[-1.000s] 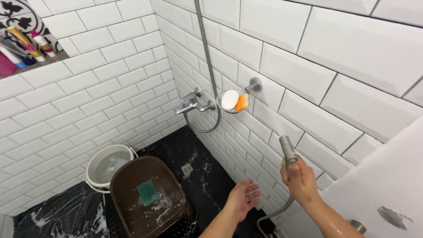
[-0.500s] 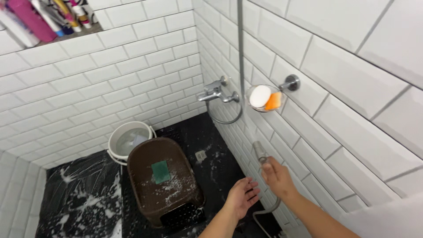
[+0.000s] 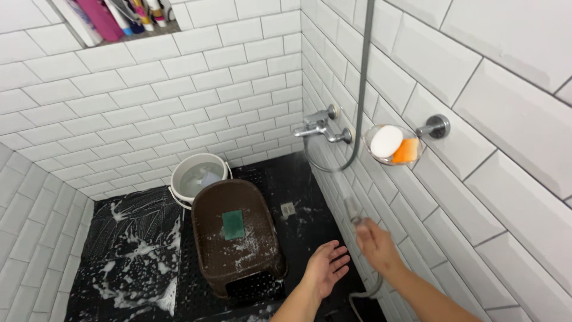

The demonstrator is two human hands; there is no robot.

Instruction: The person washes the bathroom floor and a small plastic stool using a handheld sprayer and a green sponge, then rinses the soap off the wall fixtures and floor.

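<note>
The shower head point(image 3: 353, 210) sits in the right hand point(image 3: 376, 243), its grey handle rising out of the fist toward 11 o'clock, close to the white tiled wall point(image 3: 476, 155). The right hand is clenched round the handle; motion blur softens both, so the fingers look wrapped rather than pinched, but I cannot be sure of the exact grip. The grey hose point(image 3: 362, 295) curls down from below that wrist toward the floor.

The left hand point(image 3: 326, 269) lies at about 8 o'clock of the right hand, near it but not touching. It is released: palm up, fingers spread and slightly curled, holding nothing and touching nothing.

At 9 o'clock of the left hand stands a brown plastic stool point(image 3: 238, 244) with a green sponge point(image 3: 233, 224) lying flat on its seat amid specks of foam. Behind the stool, at its 11 o'clock and just beside it, is a white bucket point(image 3: 198, 177). The black floor point(image 3: 125, 250) is streaked with suds.

On the wall at 12 o'clock of the right hand hangs a glass soap dish point(image 3: 394, 146) with a white and an orange soap; the chrome tap point(image 3: 319, 126) is at its 9 o'clock.
</note>
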